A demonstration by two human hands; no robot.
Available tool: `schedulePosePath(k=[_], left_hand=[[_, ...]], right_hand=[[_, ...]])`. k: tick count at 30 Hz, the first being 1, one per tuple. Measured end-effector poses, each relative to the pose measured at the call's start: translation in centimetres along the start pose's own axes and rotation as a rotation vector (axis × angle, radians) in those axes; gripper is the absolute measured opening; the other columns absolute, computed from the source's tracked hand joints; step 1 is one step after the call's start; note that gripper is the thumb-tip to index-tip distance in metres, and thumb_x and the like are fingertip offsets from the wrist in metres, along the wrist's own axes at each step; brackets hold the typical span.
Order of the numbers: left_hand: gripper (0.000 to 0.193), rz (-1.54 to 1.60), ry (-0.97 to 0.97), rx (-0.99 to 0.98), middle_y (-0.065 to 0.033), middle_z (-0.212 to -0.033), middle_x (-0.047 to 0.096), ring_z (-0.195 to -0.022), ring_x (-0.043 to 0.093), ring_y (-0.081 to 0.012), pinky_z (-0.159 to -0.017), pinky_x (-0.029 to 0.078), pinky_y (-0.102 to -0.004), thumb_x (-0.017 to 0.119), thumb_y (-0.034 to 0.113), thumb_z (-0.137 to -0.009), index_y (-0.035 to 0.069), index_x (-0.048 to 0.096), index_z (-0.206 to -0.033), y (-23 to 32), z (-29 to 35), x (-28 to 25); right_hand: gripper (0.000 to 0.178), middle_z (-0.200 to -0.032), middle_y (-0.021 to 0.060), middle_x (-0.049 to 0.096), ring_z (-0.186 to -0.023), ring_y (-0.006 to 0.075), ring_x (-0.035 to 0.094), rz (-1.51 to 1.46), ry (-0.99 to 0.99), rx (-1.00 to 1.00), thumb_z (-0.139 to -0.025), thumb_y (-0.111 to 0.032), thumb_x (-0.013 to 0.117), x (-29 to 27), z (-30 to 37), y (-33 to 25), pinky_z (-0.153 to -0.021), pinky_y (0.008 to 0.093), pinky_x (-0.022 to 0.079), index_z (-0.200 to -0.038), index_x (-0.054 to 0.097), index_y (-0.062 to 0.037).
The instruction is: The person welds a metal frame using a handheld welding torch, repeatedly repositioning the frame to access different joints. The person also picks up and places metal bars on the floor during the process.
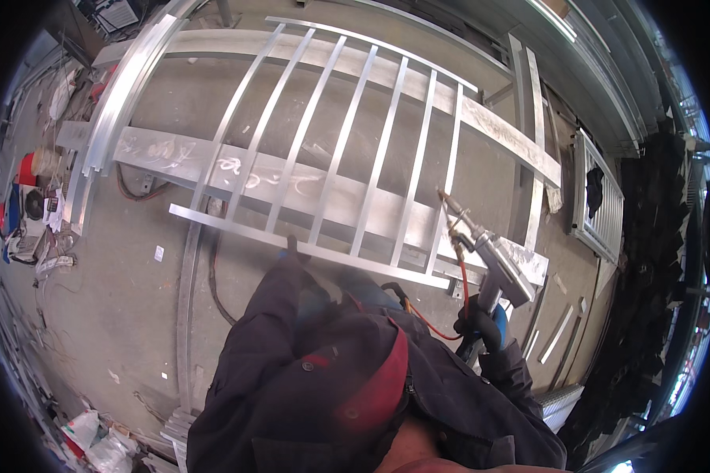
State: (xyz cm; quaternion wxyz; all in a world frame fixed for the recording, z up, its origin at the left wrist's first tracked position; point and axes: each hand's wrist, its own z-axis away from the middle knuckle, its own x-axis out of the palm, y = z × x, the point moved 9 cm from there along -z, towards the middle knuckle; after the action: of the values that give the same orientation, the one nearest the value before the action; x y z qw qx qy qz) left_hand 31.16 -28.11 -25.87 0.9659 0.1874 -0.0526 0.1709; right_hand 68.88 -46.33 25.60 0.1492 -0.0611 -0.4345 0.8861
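An aluminium railing panel [315,251], with several upright bars between two long rails, lies across metal beams in front of me. My left hand [291,246], in a dark glove, is at its near rail; a finger curls over the rail and the sleeve hides much of the hand. In my right hand [480,325], in a black and blue glove, is the handle of a silver welding gun [500,266]. The gun's narrow nozzle [445,194] points up and left, beside the rightmost upright bar. A red hose [463,285] loops down from the gun towards my body.
Wide support beams [159,148] run under the panel. Long aluminium profiles [126,94] are stacked at the left, near tools and clutter [35,205] on the floor. Another railing panel [596,197] leans at the right, beside a dark curtain [647,260]. A cable [215,288] trails over the floor.
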Motion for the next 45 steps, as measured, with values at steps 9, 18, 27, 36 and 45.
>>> schedulePosePath(k=[9,18,27,36,45], left_hand=[[0.064,-0.112,-0.224,0.069,-0.0132,-0.128,0.064,-0.112,0.062,-0.0299,-0.088,0.051,-0.0438,0.044,0.057,-0.101,0.005,0.052,-0.138,-2.8,0.6,-2.3],[0.038,-0.6,-0.064,0.007,-0.0053,-0.122,0.062,-0.105,0.06,-0.0262,-0.077,0.049,-0.0461,0.045,0.038,-0.103,0.016,0.053,-0.133,-2.6,-1.4,-15.0],[0.035,-0.41,-0.229,-0.088,-0.0107,-0.118,0.069,-0.096,0.065,-0.0244,-0.08,0.051,-0.0385,0.047,0.032,-0.103,0.009,0.065,-0.121,-7.7,-6.3,-21.0],[0.044,-0.859,-0.156,0.144,-0.0118,-0.113,0.071,-0.102,0.066,-0.0235,-0.089,0.052,-0.0385,0.046,0.038,-0.104,0.002,0.067,-0.119,3.8,-4.0,-19.7],[0.043,-0.625,-0.15,0.377,-0.0119,-0.123,0.067,-0.109,0.065,-0.0242,-0.095,0.051,-0.037,0.054,0.032,-0.104,0.001,0.059,-0.133,12.2,-3.4,-18.1]], right_hand=[[0.064,-0.102,0.0113,0.066,-0.081,0.0207,0.067,0.232,-0.122,-0.218,-0.082,-0.031,0.077,9.0,-9.0,-4.3,-0.067,0.0308,0.054,-0.132,0.056,0.0039],[0.048,-0.11,0.0072,0.065,-0.091,0.0147,0.063,0.571,-0.632,-0.233,-0.093,-0.024,0.069,20.1,-19.3,-6.4,-0.077,0.0276,0.052,-0.134,0.057,-0.0012],[0.063,-0.095,0.0066,0.066,-0.069,0.0096,0.059,0.364,-0.689,-0.023,-0.092,-0.042,0.068,28.1,-23.4,-7.4,-0.062,0.0234,0.046,-0.134,0.054,0.002],[0.089,-0.091,0.0085,0.066,-0.065,0.0127,0.06,0.151,-0.555,-0.035,-0.092,-0.069,0.057,32.6,-24.2,-6.3,-0.053,0.0241,0.045,-0.137,0.048,0.0074],[0.081,-0.08,0.0002,0.059,-0.06,0.0079,0.054,0.319,-0.519,0.356,-0.093,-0.063,0.063,35.3,-23.1,-11.9,-0.049,0.0221,0.04,-0.138,0.048,0.0031]])
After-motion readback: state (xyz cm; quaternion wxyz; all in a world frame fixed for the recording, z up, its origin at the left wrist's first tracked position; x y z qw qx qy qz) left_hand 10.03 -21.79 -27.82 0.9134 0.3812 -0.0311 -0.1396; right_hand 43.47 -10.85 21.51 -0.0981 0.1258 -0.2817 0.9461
